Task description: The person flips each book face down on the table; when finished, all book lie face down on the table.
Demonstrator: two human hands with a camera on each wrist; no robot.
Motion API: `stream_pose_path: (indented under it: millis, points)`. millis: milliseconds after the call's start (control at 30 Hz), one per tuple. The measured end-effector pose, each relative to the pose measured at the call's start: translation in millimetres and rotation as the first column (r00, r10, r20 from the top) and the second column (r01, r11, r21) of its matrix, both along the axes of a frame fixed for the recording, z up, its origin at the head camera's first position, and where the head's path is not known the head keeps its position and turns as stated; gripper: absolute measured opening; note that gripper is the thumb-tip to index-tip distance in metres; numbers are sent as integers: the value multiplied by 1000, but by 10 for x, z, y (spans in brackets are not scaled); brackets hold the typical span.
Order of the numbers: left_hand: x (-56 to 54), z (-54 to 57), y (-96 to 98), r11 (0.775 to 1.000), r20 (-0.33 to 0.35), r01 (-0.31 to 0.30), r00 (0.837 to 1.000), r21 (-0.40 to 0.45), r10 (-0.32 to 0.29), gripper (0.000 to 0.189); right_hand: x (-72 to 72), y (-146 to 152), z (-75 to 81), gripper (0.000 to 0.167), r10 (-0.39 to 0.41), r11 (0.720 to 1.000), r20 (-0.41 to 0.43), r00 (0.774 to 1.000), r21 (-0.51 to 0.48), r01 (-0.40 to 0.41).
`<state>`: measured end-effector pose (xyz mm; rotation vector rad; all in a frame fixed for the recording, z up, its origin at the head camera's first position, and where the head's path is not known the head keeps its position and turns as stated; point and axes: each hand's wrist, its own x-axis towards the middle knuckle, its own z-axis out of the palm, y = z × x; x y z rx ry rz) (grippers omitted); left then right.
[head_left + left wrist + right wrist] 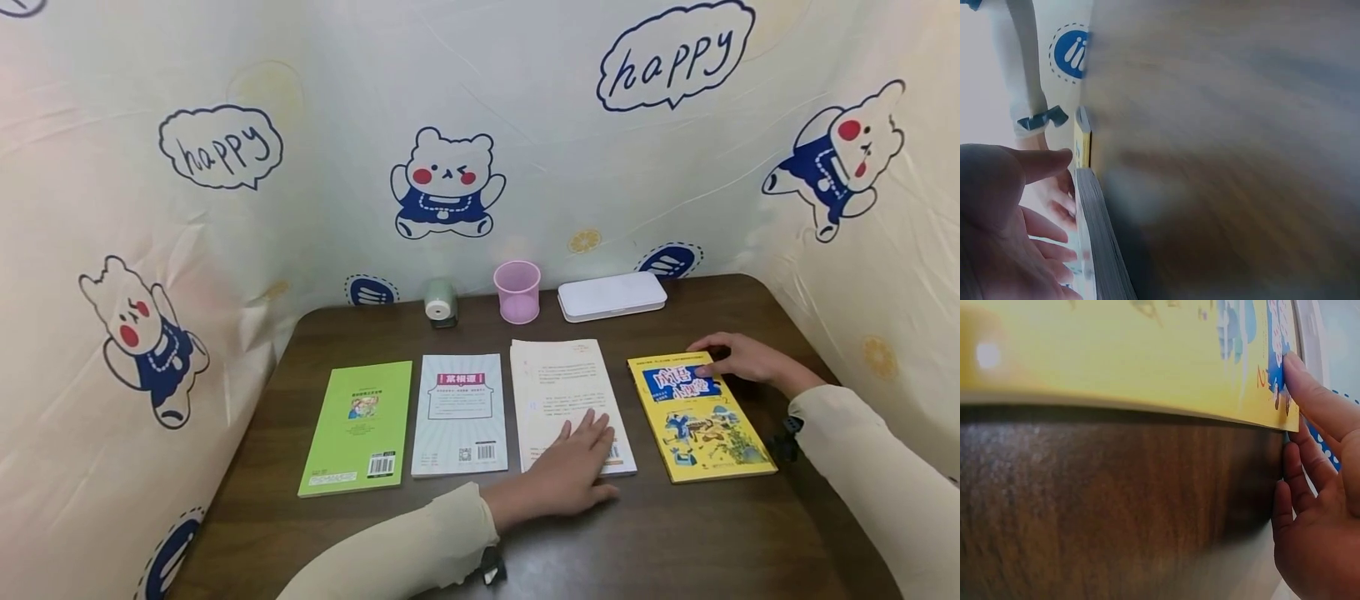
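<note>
Four books lie in a row on the brown table. My left hand (pixel 572 468) rests with spread, fairly straight fingers over the lower part of the white book (pixel 562 375), whose thick page edge (pixel 1105 240) shows in the left wrist view. At the far right corner of the yellow book (pixel 697 417), my right hand (pixel 742 358) pinches the cover's edge. The thumb (pixel 1310 387) lies on top of the cover, and the other fingers (pixel 1297 469) are at and below the edge in the right wrist view.
Left of the white book are a light blue book (pixel 457 454) and a green book (pixel 337 446). Along the back stand a green pencil sharpener (pixel 441 302), a pink mesh cup (pixel 517 293) and a white case (pixel 611 297). A printed curtain (pixel 337 208) surrounds the table (pixel 637 550).
</note>
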<state>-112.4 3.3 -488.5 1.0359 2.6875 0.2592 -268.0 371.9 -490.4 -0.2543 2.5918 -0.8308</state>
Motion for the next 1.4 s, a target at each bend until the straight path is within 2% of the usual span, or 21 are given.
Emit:
stream_pose_path:
  millis: [233, 467, 667, 867, 1033, 1400]
  points:
    - [-56, 69, 358, 998, 17, -25, 1000, -54, 26, 90, -10, 6, -16, 67, -9, 1000, -2, 1000, -12, 9]
    - [-152, -45, 763, 993, 39, -52, 998, -110, 57, 99, -9, 13, -45, 67, -10, 1000, -8, 1000, -15, 10]
    - [-189, -30, 999, 976, 54, -93, 993, -195, 105, 104, 14, 16, -42, 65, -12, 1000, -4, 1000, -28, 12]
    - [-194, 35, 1098, 957, 49, -102, 992, -272, 120, 100, 7, 8, -34, 64, -11, 1000, -13, 1000, -29, 11]
    - [-199, 39, 1116, 951, 39, -108, 991, -291, 125, 95, 6, -11, -28, 63, -3, 1000, -11, 1000, -26, 3]
    - [-225, 55, 1043, 979, 72, -125, 988, -163, 138, 91, -9, -4, -41, 61, -6, 999, -7, 1000, -40, 6]
